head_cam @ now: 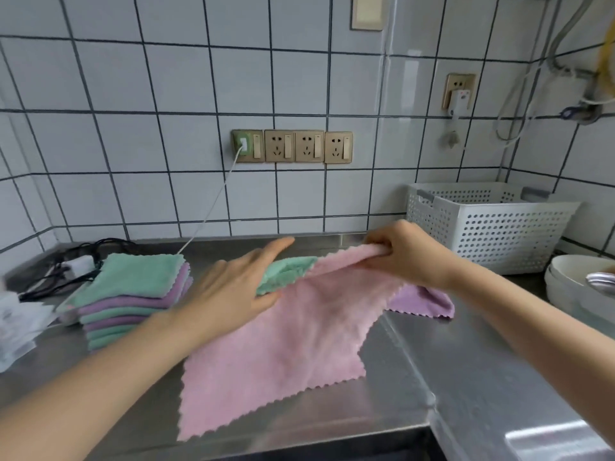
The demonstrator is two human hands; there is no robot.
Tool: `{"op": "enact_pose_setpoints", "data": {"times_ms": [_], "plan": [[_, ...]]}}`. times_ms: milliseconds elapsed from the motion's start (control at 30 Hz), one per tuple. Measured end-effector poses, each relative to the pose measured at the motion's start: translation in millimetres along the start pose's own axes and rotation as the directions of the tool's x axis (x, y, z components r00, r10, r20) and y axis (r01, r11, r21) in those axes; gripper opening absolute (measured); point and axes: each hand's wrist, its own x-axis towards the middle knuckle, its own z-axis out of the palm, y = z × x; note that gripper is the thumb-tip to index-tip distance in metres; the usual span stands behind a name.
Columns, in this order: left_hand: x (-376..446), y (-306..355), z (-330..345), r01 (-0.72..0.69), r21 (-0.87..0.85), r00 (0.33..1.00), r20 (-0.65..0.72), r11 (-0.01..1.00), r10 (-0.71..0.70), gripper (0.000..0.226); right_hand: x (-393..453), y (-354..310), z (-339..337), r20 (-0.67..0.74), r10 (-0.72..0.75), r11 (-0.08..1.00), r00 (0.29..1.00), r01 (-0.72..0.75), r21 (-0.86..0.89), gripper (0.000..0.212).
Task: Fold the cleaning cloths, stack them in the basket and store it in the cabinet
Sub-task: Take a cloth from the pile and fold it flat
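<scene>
On the steel counter [466,361] a pink cloth [283,344] is lying spread out, and its far edge is being lifted. The right hand [409,254] is gripping this raised edge with curled fingers. The left hand [233,284] is lying flat with straight fingers on the cloth's left part, and it is touching a green cloth [286,271] just beside it (whether the thumb is pinching anything, I cannot tell). A purple cloth [422,302] is lying under the right wrist. A stack of folded cloths [133,294], green and purple, is sitting at the left. The white basket [492,227] is standing near the wall at the right, beside white bowls [572,281].
</scene>
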Motion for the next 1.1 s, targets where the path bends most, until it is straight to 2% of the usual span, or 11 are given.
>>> {"op": "enact_pose_setpoints", "data": {"times_ms": [100, 300, 400, 500, 567, 633, 700, 800, 1000, 1067, 1100], "plan": [[-12.7, -11.2, -3.1, -0.101, 0.094, 0.989, -0.103, 0.990, 0.111, 0.083, 2.4, -19.4, -5.2, 0.007, -0.021, 0.998, 1.000, 0.020, 0.062, 0.030], [-27.1, -26.2, -14.4, -0.340, -0.049, 0.929, -0.174, 0.939, 0.327, 0.031, 0.5, -53.4, -16.4, 0.135, -0.057, 0.933, 0.989, 0.004, 0.360, 0.014], [-37.4, -27.6, -29.5, -0.156, -0.348, 0.988, -0.053, 0.925, 0.146, 0.018, -0.9, -56.0, -26.4, 0.209, -0.066, 0.876, 0.976, -0.044, 0.480, 0.012], [-39.2, -38.4, -49.3, -0.030, -0.581, 0.984, 0.126, 0.813, 0.125, 0.024, -4.6, -50.7, -35.4, 0.295, -0.116, 0.777, 0.948, -0.098, 0.622, 0.013], [-40.2, -46.2, -63.6, 0.078, -0.750, 0.974, 0.198, 0.657, 0.110, 0.024, -4.5, -44.9, -37.7, 0.234, -0.118, 0.675, 0.965, -0.095, 0.732, 0.018], [-39.3, -54.4, -68.7, 0.205, -0.902, 0.975, 0.221, 0.380, 0.001, 0.047, -1.8, -37.4, -35.7, 0.141, -0.063, 0.617, 0.988, -0.073, 0.784, 0.025], [-35.5, -63.0, -63.4, 0.226, -0.948, 0.968, 0.193, 0.225, -0.159, 0.063, 1.6, -29.7, -29.1, 0.098, -0.001, 0.710, 0.995, -0.069, 0.701, 0.034], [-35.9, -67.6, -60.8, 0.229, -0.939, 0.964, 0.182, 0.258, -0.195, 0.066, 1.7, -25.5, -23.3, 0.153, -0.002, 0.839, 0.988, -0.082, 0.538, 0.036], [-41.1, -70.5, -67.0, 0.219, -0.976, 0.963, 0.215, 0.009, -0.160, 0.062, 8.7, -17.4, -22.7, 0.254, -0.157, 0.433, 0.954, -0.164, 0.886, 0.043], [-23.9, -76.7, -51.7, 0.249, -0.966, 0.925, 0.219, 0.062, -0.309, 0.051, 17.6, -11.3, -10.2, 0.267, -0.024, 0.463, 0.963, -0.226, 0.857, 0.042], [-13.9, -83.9, -37.3, 0.313, -0.934, 0.888, 0.222, 0.174, -0.403, 0.038, 20.4, -4.2, -0.2, 0.286, 0.062, 0.503, 0.956, -0.278, 0.819, 0.036]]}}
